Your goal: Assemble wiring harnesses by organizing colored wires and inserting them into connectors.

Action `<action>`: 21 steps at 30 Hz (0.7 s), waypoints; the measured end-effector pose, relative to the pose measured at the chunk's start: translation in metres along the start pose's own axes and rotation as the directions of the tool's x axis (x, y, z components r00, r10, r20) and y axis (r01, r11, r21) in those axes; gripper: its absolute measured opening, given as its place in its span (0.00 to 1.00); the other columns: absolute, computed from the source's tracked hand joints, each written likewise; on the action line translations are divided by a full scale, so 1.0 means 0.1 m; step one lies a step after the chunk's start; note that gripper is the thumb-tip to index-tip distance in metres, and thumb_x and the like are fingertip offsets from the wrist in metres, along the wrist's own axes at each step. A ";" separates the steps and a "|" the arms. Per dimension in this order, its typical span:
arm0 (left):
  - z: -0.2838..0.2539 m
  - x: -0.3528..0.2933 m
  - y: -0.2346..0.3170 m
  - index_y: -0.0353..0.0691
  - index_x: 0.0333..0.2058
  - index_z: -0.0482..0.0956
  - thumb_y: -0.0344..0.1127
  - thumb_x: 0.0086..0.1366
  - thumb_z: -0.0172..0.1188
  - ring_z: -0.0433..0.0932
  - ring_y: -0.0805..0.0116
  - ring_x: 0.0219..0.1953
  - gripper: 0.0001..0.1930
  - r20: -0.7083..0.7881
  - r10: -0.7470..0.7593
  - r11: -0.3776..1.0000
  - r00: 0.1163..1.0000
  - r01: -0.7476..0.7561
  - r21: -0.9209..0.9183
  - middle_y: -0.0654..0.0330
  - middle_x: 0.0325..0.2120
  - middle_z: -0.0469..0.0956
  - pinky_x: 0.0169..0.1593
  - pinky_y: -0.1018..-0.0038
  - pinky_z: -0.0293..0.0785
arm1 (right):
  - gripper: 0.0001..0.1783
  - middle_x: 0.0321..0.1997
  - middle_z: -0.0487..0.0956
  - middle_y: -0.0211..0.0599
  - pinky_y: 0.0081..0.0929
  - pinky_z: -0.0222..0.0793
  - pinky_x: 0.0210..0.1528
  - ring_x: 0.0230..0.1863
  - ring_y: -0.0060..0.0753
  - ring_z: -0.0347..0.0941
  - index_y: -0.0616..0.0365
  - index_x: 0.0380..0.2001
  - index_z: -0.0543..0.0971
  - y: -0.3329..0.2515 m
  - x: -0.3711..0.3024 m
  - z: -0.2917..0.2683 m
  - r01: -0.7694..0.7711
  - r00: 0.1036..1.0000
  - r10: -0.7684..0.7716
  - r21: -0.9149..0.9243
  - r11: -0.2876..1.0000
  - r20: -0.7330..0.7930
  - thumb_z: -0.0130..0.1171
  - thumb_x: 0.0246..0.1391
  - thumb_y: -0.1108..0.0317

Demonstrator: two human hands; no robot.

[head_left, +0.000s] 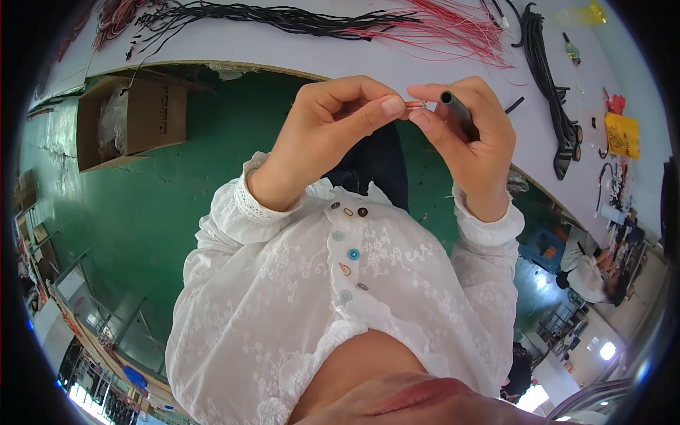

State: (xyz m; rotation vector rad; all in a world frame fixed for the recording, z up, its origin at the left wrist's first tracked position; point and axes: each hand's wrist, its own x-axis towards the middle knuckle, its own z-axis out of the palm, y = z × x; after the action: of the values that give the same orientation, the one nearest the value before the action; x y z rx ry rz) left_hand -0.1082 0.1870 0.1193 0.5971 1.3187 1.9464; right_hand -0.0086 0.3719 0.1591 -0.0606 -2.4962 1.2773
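Note:
Above the near edge of the table, my two hands meet at a thin red wire end [415,105] with a pale or silvery tip. My left hand [322,127] pinches the red part between thumb and forefinger, its other fingers curled. The thumb and forefinger of my right hand [482,138] close around the tip from the other side. A black tube [459,113] lies across the fingers of that same hand, its open round end facing up. What the curled fingers of my left hand cover is hidden.
On the white table [283,57] lie black cables [283,18] with red wires [460,35], a thick black cable bundle [542,64] and a yellow packet [622,136]. A cardboard box [156,117] stands on the green floor at left. Another person [586,276] sits at far right.

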 end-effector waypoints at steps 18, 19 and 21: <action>0.06 0.00 -0.11 0.41 0.37 0.90 0.26 0.61 0.71 0.59 0.81 0.20 0.05 -0.125 0.493 0.778 0.861 -0.372 0.507 0.69 0.23 0.77 0.23 0.79 0.51 | 0.18 0.28 0.77 0.32 0.22 0.59 0.27 0.25 0.25 0.66 0.52 0.54 0.84 0.16 -0.08 -0.27 0.154 0.988 -0.157 -0.172 0.973 -0.004 0.65 0.60 0.73; 0.05 0.00 -0.09 0.41 0.37 0.90 0.26 0.61 0.71 0.59 0.82 0.20 0.06 -0.113 0.489 0.778 0.865 -0.374 0.504 0.69 0.23 0.77 0.23 0.79 0.50 | 0.18 0.28 0.77 0.32 0.22 0.59 0.27 0.25 0.25 0.66 0.52 0.54 0.84 0.14 -0.07 -0.26 0.152 0.988 -0.155 -0.172 0.973 -0.006 0.65 0.60 0.73; 0.02 0.00 -0.08 0.42 0.37 0.90 0.26 0.62 0.71 0.59 0.82 0.20 0.06 -0.100 0.483 0.779 0.870 -0.375 0.503 0.69 0.22 0.77 0.23 0.79 0.50 | 0.17 0.28 0.78 0.31 0.23 0.61 0.27 0.25 0.26 0.66 0.52 0.52 0.86 0.12 -0.06 -0.24 0.199 0.980 -0.190 -0.172 0.965 0.063 0.66 0.60 0.72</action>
State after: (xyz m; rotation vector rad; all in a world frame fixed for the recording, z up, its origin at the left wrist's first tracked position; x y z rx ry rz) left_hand -0.1046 0.1901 0.1129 1.0168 1.9703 2.1010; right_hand 0.0028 0.3964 0.1610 0.1696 -2.5751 0.9864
